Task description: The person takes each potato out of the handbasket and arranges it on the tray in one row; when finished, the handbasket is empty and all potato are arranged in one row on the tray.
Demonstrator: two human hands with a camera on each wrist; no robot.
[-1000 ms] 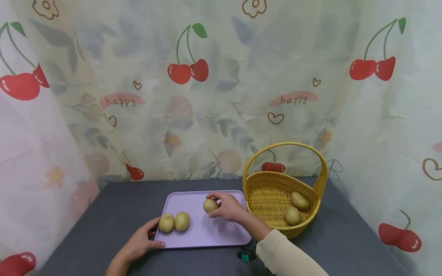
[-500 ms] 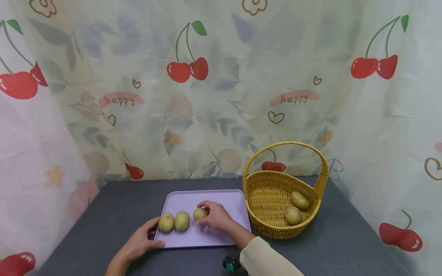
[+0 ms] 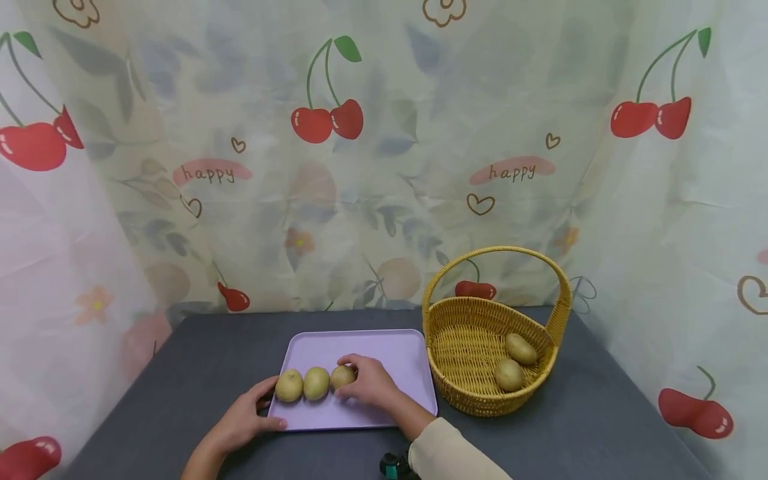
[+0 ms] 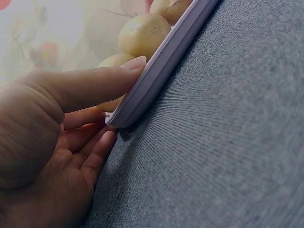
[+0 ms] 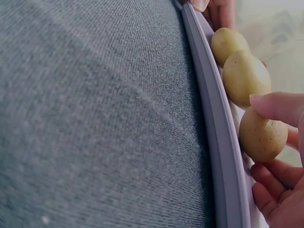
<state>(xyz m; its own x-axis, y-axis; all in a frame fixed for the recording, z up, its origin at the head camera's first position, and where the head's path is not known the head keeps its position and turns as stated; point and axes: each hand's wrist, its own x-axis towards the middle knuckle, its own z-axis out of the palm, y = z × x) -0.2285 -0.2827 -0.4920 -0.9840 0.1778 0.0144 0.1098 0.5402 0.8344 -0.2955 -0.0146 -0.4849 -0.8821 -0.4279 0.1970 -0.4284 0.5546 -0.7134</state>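
A lilac tray (image 3: pixel 366 345) lies on the dark cloth-covered table. My left hand (image 3: pixel 243 415) grips its left end, with the thumb (image 4: pixel 102 83) over the rim and the other fingers round the corner. Two potatoes stand side by side at that end, the outer potato (image 3: pixel 289 387) and the inner potato (image 3: pixel 317 384). Just right of them my right hand (image 3: pixel 375 383) holds a third potato (image 5: pixel 262 135) between thumb and fingers, low over the tray. In the right wrist view the three potatoes form a row along the tray's side.
Right of the tray stands a yellow wicker basket (image 3: pixel 474 402) with a tall arched handle. Inside it lie two potatoes, one oblong potato (image 3: pixel 521 349) behind a rounder potato (image 3: pixel 509 375). A patterned curtain (image 3: pixel 384 200) encloses the back and sides.
My right hand has carried its potato leftward and down across the tray, up beside the other two. My left hand has kept its grip on the tray.
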